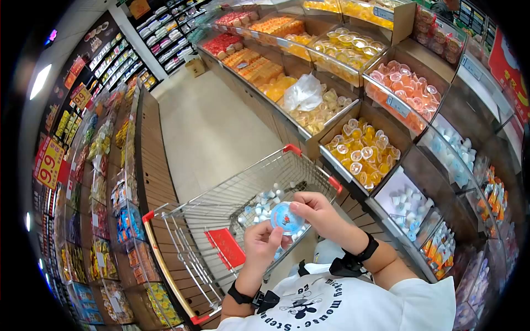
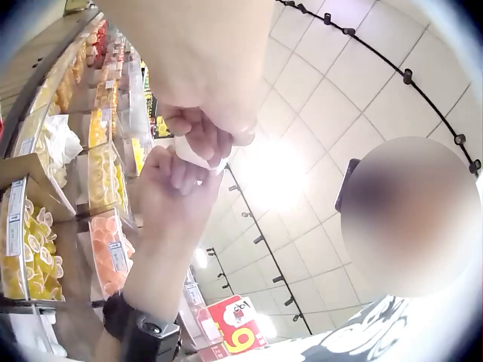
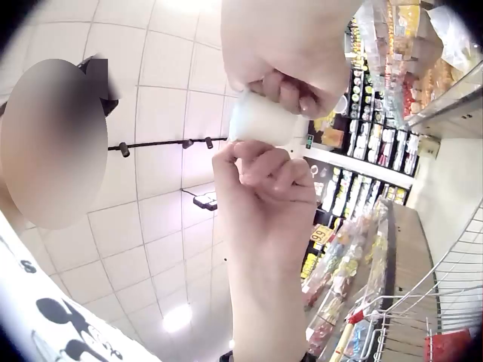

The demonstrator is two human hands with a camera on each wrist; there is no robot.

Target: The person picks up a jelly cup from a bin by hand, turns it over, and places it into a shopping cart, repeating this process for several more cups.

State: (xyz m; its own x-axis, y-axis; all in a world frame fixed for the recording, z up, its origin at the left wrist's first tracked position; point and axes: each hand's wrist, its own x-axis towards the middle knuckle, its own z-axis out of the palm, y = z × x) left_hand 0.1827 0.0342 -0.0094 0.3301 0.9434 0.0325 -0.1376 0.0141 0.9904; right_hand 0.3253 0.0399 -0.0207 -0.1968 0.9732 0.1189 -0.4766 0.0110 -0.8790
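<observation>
In front of the chest, both hands hold a small jelly cup (image 1: pixel 287 219) with a round, light blue lid that bears a printed picture. My left hand (image 1: pixel 262 241) pinches its lower left edge, the thumb lying on the lid. From the upper right, the right hand (image 1: pixel 317 211) grips the edge between thumb and curled fingers. In the right wrist view the white side of the cup (image 3: pixel 260 121) shows between the right hand (image 3: pixel 290 87) above and the left hand (image 3: pixel 264 177) below. Fingers cover much of the cup in the left wrist view.
A wire shopping cart (image 1: pixel 171 267) stands below the hands; small white and blue cups (image 1: pixel 262 205) show inside it. Bins of yellow jelly cups (image 1: pixel 364 151), orange cups (image 1: pixel 403 85) and white cups (image 1: pixel 406 207) line the right. Shelves of bagged snacks (image 1: pixel 130 220) border the aisle floor (image 1: pixel 204 121) at left.
</observation>
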